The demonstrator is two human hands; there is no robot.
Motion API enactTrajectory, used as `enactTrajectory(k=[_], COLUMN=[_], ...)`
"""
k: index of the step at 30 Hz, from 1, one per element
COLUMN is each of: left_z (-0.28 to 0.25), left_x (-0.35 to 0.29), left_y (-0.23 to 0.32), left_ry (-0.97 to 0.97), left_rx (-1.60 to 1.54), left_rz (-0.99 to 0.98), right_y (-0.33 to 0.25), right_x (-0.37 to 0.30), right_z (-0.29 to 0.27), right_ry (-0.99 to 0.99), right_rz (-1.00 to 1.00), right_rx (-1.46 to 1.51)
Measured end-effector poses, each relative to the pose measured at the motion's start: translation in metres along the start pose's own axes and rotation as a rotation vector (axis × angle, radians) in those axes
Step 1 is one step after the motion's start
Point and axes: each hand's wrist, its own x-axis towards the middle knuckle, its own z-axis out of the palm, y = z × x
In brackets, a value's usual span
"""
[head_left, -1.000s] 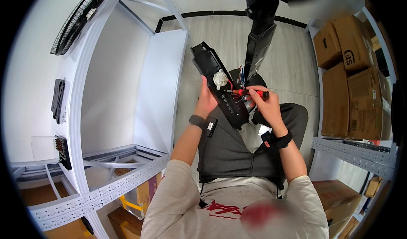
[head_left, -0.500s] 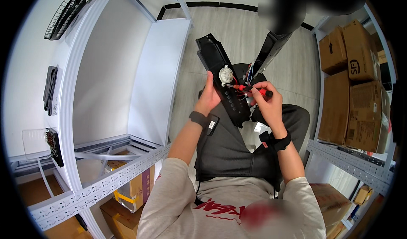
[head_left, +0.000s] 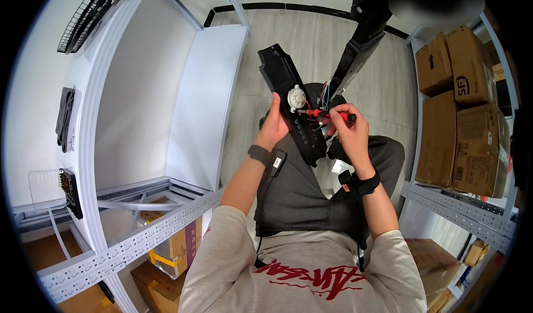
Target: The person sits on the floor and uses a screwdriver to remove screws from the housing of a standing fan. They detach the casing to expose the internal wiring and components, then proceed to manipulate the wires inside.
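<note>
A long black plastic panel (head_left: 278, 71) lies tilted above my lap, a round whitish part (head_left: 296, 97) fixed near its middle and a row of small dark knobs below that. My left hand (head_left: 273, 125) grips the panel's left edge, thumb along the top. In my right hand (head_left: 351, 130) is a red and black screwdriver (head_left: 319, 113), held between thumb and fingers. Its shaft points left toward the lower side of the round part; whether the tip touches a screw is too small to tell. Thin coloured wires (head_left: 326, 92) run beside the panel, partly behind my right hand.
A black upright post (head_left: 355, 55) rises just beyond the wires. White metal shelving (head_left: 205, 91) stands on my left, with cartons (head_left: 172, 252) underneath. Brown cardboard boxes (head_left: 438, 138) are stacked on the right-hand rack. Grey wood-look floor (head_left: 311, 30) lies ahead.
My right fingers have shifted slightly on the screwdriver handle. Panel and left hand stay nearly in place. The black post's top appears moved a little.
</note>
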Motion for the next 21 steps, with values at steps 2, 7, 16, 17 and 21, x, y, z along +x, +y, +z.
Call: enactTrajectory(k=[2, 7, 16, 17, 21], left_z=[-0.001, 0.001, 0.002, 0.003, 0.0], left_x=[0.0, -0.002, -0.003, -0.003, -0.003], left_y=[-0.001, 0.0, 0.0, 0.0, -0.002], left_ry=[0.003, -0.05, -0.044, -0.051, -0.063], left_rx=[-0.014, -0.019, -0.035, -0.034, -0.038], left_rz=[-0.008, 0.0, 0.012, 0.017, 0.016], right_y=[0.0, 0.003, -0.018, -0.018, -0.013], right_x=[0.0, -0.002, -0.001, -0.001, -0.005], right_z=[0.0, 0.0, 0.001, 0.001, 0.006], right_ry=[0.003, -0.059, -0.055, -0.034, 0.064], right_rz=[0.006, -0.094, -0.135, -0.153, -0.231], right_rx=[0.017, -0.032, -0.359, -0.405, -0.384])
